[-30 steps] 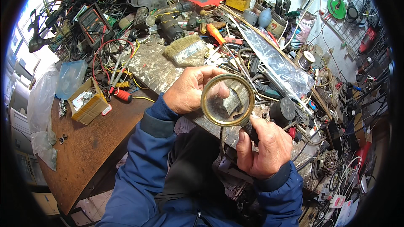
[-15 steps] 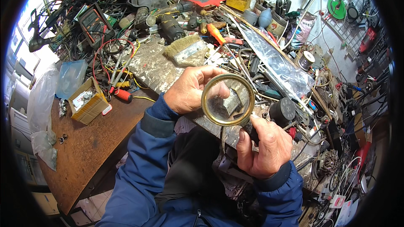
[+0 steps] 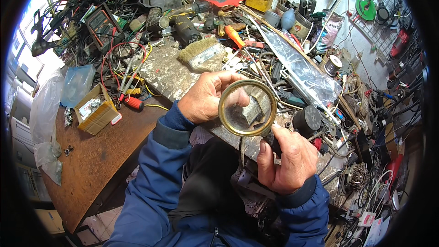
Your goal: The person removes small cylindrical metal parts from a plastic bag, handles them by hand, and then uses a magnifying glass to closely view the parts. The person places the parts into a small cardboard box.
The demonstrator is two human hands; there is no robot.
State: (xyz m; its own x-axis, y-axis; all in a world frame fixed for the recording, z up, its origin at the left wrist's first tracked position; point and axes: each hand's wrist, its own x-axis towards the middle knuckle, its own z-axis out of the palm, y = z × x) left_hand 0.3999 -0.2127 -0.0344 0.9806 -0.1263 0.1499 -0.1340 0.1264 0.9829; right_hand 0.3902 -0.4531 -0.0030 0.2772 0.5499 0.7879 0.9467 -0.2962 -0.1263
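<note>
A brass-rimmed magnifying glass is held by my right hand, its fingers closed round the dark handle below the lens. Behind the lens, my left hand grips a small greyish metal piece, seen through the glass with a fingertip against it. Its exact shape is hard to make out. The cluttered bench lies under both hands. A wide brush rests beyond my left hand, and a black cylinder sits beside my right.
A brown board at left holds a small cardboard box. A multimeter lies among wires behind it. An orange screwdriver, long clear plastic bag and solder spool crowd the bench. Tangled cables and tools fill the right side.
</note>
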